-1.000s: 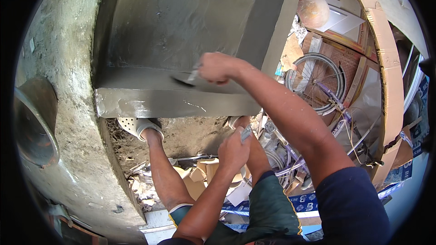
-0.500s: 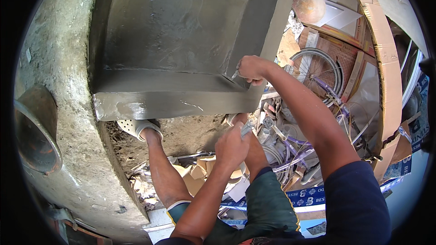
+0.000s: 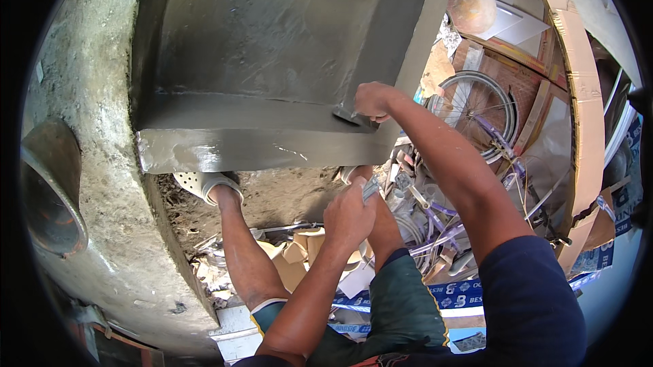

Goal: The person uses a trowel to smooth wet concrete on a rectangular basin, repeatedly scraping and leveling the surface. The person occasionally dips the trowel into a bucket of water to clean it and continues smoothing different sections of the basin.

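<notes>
My right hand (image 3: 373, 100) is closed on a small trowel (image 3: 347, 119); its dark, thin blade rests at the inner front right corner of a basin coated in smooth wet grey cement (image 3: 252, 34). The fingers hide the trowel's handle. Lower down, my left hand (image 3: 349, 215) is closed around a flat grey tool smeared with cement (image 3: 370, 189), held in the air on the near side of the basin's front ledge (image 3: 272, 149). Only the tool's end shows above the fist, so its exact kind cannot be made out.
A rough concrete ledge (image 3: 102, 95) with a dark bucket (image 3: 51, 187) runs along the left. Rubble, cardboard and a bicycle wheel (image 3: 476, 112) crowd the right, beside a round pale ball (image 3: 471, 5). My feet in light clogs (image 3: 204, 186) stand on dirt below the basin.
The trowel blade has shifted slightly left in the corner and tilted, showing a wider dark edge. My left hand stays nearly in place with its tool. The whole view has moved a little.
</notes>
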A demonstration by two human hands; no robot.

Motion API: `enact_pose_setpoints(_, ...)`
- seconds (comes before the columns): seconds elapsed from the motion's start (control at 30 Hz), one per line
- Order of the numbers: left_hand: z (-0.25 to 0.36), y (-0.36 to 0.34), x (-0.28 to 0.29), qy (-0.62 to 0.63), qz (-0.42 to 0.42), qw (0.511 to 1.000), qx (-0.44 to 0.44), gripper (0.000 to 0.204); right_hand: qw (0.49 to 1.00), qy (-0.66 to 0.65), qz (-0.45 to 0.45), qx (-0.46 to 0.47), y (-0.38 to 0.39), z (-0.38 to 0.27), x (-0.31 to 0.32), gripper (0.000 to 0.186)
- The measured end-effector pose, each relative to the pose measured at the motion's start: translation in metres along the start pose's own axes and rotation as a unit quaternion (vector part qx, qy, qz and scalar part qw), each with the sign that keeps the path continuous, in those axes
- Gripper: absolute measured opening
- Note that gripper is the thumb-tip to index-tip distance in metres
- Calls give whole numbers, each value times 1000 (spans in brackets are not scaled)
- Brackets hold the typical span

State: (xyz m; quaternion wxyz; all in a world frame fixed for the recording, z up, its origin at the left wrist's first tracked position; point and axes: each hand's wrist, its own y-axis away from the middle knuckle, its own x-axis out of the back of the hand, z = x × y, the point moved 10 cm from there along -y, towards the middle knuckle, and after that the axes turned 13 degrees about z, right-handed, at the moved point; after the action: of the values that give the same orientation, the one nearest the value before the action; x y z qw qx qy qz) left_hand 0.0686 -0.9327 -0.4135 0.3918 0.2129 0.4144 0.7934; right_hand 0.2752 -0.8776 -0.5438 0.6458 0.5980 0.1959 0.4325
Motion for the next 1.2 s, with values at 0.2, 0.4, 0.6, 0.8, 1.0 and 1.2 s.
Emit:
enact_pose_setpoints(0.2, 2, 1, -7, -1, 4, 1000, -14, 39, 993, -22, -6, 120, 22, -74, 16, 27)
enact_pose_setpoints(0.4, 2, 3, -7, -12, -29, 999, 2, 38, 991, 9, 20, 132, 34, -54, 34, 26)
enact_pose_setpoints(0.6, 10, 10, -15, -54, -91, 994, -30, 37, 987, 46, -23, 154, -10, 35, -8, 26)
enact_pose_setpoints(0.8, 5, 18, -24, -61, -135, 988, -40, 36, 915, 200, 5, 349, 2, 23, -34, 22)
enact_pose_setpoints(1.0, 10, 31, -46, -61, -192, 978, -62, 39, 976, -5, 40, 213, 72, -97, 25, 22)
enact_pose_setpoints(1.2, 5, 31, -48, -112, -195, 971, -76, 39, 944, -83, 106, 302, 120, -211, 60, 50)
